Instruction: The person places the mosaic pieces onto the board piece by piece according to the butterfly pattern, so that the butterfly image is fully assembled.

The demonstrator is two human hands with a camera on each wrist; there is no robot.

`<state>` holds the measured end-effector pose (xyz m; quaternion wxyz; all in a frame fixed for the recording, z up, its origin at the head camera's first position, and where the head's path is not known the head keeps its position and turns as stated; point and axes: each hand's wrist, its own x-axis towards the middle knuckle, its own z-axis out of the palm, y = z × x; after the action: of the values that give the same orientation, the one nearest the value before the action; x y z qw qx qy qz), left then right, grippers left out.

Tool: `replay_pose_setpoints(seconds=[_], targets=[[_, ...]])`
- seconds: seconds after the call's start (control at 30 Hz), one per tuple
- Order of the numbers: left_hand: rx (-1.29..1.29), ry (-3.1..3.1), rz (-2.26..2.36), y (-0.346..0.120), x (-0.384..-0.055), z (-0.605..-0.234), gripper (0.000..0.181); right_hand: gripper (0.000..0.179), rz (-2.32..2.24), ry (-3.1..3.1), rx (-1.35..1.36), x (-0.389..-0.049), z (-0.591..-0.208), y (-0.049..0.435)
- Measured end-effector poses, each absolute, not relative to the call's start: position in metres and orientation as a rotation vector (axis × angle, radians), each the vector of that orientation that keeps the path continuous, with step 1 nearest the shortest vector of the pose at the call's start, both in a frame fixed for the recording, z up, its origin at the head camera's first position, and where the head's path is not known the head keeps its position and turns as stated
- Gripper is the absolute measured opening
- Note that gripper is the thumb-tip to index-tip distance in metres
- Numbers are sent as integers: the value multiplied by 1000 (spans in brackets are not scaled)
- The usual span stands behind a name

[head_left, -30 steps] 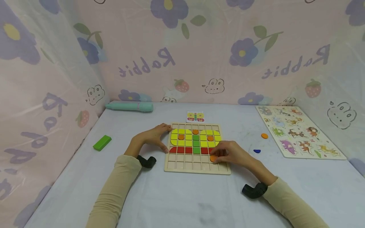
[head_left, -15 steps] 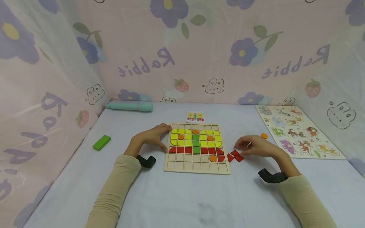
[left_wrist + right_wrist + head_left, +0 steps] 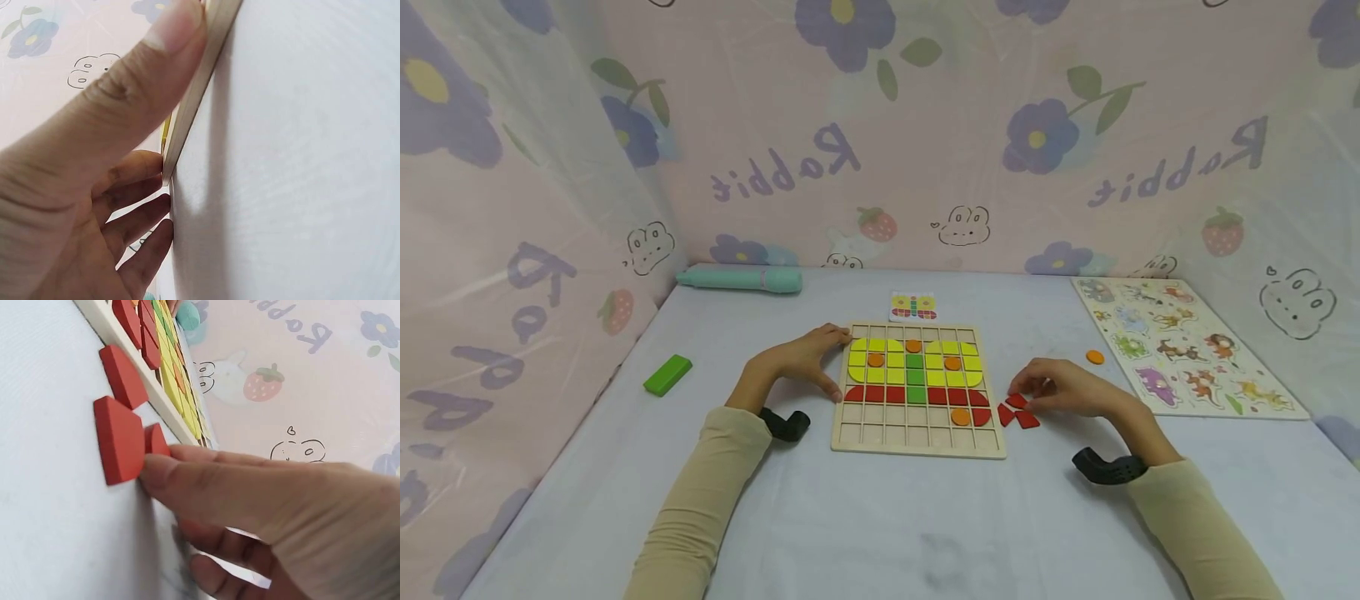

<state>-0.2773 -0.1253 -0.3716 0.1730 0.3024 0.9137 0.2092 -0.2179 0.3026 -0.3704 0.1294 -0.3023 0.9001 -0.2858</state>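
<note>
A wooden grid board (image 3: 917,437) lies in the middle of the table, filled partly with yellow, green, red and orange pieces. My left hand (image 3: 801,357) rests against its left edge, thumb toward the near side and fingers at the far corner; the left wrist view shows the thumb (image 3: 165,37) on the rim. Just right of the board lie several loose red tiles (image 3: 1027,419). At these tiles is my right hand (image 3: 1067,389), its thumb and index finger pinching one red tile (image 3: 156,440) in the right wrist view. Two other red tiles (image 3: 120,440) lie beside it.
A small pattern card (image 3: 913,307) lies behind the board. An animal puzzle board (image 3: 1187,350) and an orange disc (image 3: 1095,357) are at the right. A green block (image 3: 667,376) lies at the left, and a teal cylinder (image 3: 741,280) at the back left.
My right hand has moved from the board's lower right to the loose red tiles, then slightly left onto one. Red pieces show in the board where it was. The left hand stays put.
</note>
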Motion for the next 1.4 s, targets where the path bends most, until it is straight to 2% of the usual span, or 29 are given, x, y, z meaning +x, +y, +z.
replay_pose_setpoints(seconds=[0.23, 0.53, 0.7, 0.93, 1.4], targets=[[846, 2592, 588, -125, -277, -373, 99, 23, -853, 2726, -848, -215, -370, 289], [844, 2592, 599, -124, -276, -371, 99, 24, -991, 2739, -1060, -195, -376, 226], [839, 2589, 596, -125, -277, -373, 100, 27, -1010, 2793, -1069, -188, -385, 206], [848, 2590, 587, -126, -278, -373, 100, 31, -982, 2870, -1068, -186, -386, 200], [851, 2596, 580, -126, -278, -374, 102, 22, -1009, 2819, -1154, -187, -391, 199]])
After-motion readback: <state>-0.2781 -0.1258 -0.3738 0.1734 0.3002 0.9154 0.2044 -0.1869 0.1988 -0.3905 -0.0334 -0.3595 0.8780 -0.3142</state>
